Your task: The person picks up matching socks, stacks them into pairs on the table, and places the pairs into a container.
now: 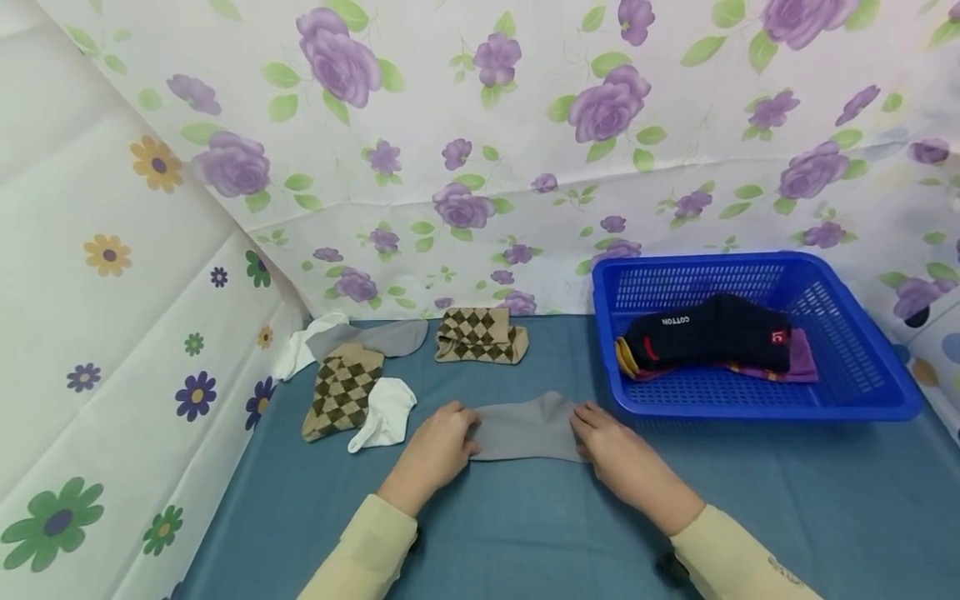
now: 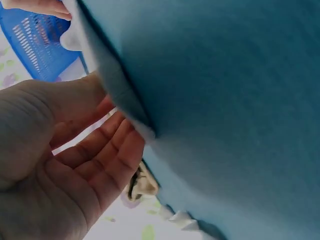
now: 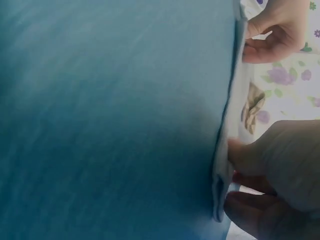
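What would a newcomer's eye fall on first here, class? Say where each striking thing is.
Probably the bright blue plastic basket at the right, with a dark sock lettered COTTON lying in it. Next might come the grey sock at front centre, held at its ends by the left hand and right hand. Behind everything, the sheet printed with purple roses also stands out.

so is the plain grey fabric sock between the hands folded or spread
Spread: the grey sock lies lengthwise between the left hand and right hand, its heel bulge showing.
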Action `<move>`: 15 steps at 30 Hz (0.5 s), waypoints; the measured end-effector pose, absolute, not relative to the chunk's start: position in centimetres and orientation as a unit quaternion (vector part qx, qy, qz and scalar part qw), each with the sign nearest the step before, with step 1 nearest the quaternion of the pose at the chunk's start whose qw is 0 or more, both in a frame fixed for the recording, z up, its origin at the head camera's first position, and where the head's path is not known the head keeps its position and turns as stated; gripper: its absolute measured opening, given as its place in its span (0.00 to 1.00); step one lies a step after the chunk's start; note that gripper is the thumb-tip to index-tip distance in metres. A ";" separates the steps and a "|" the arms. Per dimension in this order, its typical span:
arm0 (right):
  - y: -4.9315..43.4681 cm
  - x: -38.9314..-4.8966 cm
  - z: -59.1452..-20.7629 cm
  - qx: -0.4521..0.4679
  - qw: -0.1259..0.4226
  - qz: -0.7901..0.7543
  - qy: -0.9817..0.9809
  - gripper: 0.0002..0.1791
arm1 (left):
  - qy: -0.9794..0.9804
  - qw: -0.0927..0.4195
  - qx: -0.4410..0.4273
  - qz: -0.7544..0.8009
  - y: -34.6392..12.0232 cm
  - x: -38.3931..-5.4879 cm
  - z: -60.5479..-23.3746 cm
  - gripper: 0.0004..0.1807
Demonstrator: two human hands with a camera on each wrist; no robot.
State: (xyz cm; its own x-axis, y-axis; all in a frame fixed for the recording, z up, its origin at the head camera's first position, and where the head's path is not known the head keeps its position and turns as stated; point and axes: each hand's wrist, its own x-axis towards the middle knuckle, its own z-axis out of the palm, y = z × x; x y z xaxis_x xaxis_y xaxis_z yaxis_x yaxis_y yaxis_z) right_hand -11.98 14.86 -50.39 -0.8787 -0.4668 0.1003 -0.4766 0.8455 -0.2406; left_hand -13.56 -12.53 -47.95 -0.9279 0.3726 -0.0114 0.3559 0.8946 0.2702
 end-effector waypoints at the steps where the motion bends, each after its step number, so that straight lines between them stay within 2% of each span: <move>1: 14.8 -12.0 -50.3 0.247 0.022 0.131 -0.960 0.24 | 0.973 0.032 0.188 0.131 -12.5 -13.5 -47.8 0.18; 8: 14.9 -11.5 -50.1 0.263 0.035 0.158 -0.951 0.20 | 0.975 0.035 0.184 0.124 -12.8 -13.1 -47.5 0.12; 15: 15.4 -11.3 -50.6 0.252 0.024 0.150 -0.956 0.22 | 0.974 0.042 0.178 0.137 -12.9 -13.3 -47.8 0.18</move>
State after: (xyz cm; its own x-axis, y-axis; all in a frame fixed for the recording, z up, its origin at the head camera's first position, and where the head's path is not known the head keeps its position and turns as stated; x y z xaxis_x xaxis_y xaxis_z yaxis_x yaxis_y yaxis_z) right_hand -11.32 15.38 -50.57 -0.8715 -0.4749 0.1222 -0.4895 0.8274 -0.2752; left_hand -13.31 -12.89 -47.78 -0.9329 0.3586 -0.0340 0.3354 0.8992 0.2811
